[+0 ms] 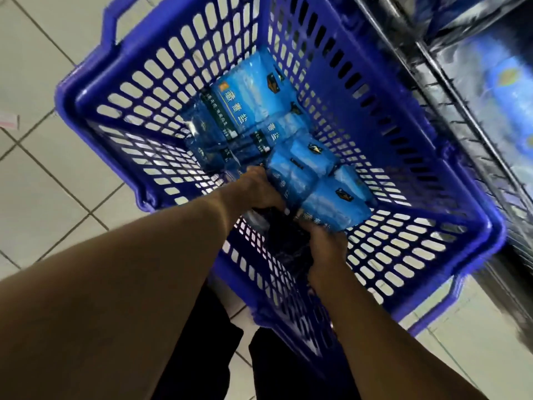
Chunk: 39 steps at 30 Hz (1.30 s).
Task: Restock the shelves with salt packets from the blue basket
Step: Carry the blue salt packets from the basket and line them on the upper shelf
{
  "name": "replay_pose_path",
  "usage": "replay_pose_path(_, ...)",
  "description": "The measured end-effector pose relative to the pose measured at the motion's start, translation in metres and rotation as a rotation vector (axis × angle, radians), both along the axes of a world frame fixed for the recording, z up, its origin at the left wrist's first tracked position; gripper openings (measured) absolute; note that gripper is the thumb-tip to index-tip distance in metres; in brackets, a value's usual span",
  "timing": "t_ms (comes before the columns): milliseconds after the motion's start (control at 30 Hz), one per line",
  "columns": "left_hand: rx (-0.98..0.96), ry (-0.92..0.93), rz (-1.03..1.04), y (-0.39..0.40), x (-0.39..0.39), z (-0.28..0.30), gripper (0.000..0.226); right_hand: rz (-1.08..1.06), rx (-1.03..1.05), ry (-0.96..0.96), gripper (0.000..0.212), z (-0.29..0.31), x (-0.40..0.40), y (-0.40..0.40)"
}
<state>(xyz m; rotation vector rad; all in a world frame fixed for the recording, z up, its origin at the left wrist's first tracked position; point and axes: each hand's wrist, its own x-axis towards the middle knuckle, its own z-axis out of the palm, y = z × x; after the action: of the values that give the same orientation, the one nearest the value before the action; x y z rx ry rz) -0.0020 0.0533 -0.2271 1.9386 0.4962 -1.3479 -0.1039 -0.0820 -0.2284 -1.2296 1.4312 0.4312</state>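
**Gathering salt packets from the basket**

Both hands reach into the blue slotted plastic basket (95,111) standing on the white tiled floor (43,180). The left hand (259,189) curls its fingers round glossy blue salt packets (300,174); the right hand (326,246) grips another at their five o'clock. More packets lie toward eleven o'clock. Next, probably: lift the bundle toward the wire shelves (450,90) at two o'clock, holding firmly, since the film looks slippery.

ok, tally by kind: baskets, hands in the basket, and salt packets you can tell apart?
Blue basket: 1
Hands in the basket: 2, the left hand and right hand, both gripping the near salt packets
Salt packets that can be told apart: about 6; they overlap, so the exact count is unclear
Total: about 9
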Motion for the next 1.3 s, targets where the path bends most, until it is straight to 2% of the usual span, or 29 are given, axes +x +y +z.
replay_pose_path(67,-0.144,0.074,0.115,0.010,-0.002,0.032,0.063,0.009,0.058,-0.019,0.057,0.027,-0.003,-0.004)
replay_pose_path(133,-0.188,0.092,0.201,0.024,-0.005,0.071,0.065,0.061,0.081,-0.074,0.049,0.063,-0.002,-0.006)
replay_pose_path(300,-0.455,0.139,0.565,0.060,-0.029,0.192,0.042,0.122,0.177,-0.125,0.050,0.185,-0.002,0.001)
replay_pose_path(433,-0.568,0.122,0.765,0.088,-0.059,0.305,0.057,0.147,0.279,-0.182,0.052,0.300,-0.001,0.021)
replay_pose_path(533,-0.643,0.093,0.778,0.106,-0.079,0.397,0.072,0.213,0.333,-0.186,0.052,0.392,0.000,0.032)
replay_pose_path(633,-0.691,0.070,0.781,0.117,-0.094,0.475,0.067,0.271,0.370,-0.232,0.062,0.473,0.001,0.035)
replay_pose_path(733,-0.618,-0.011,0.828,0.119,-0.104,0.549,0.070,0.338,0.353,-0.327,0.062,0.550,0.001,0.029)
replay_pose_path(900,-0.633,-0.095,1.021,0.102,-0.114,0.664,0.030,0.349,0.292,-0.447,0.056,0.658,-0.015,0.009)
replay_pose_path(1000,-0.661,-0.157,1.008,0.091,-0.121,0.713,0.030,0.319,0.266,-0.500,0.061,0.711,-0.028,-0.007)
replay_pose_path(1167,-0.672,-0.249,0.857,0.069,-0.123,0.766,0.024,0.230,0.244,-0.599,0.049,0.773,-0.060,-0.042)
replay_pose_path(1300,-0.626,-0.315,0.640,0.041,-0.114,0.784,0.055,0.099,0.177,-0.672,0.033,0.798,-0.089,-0.068)
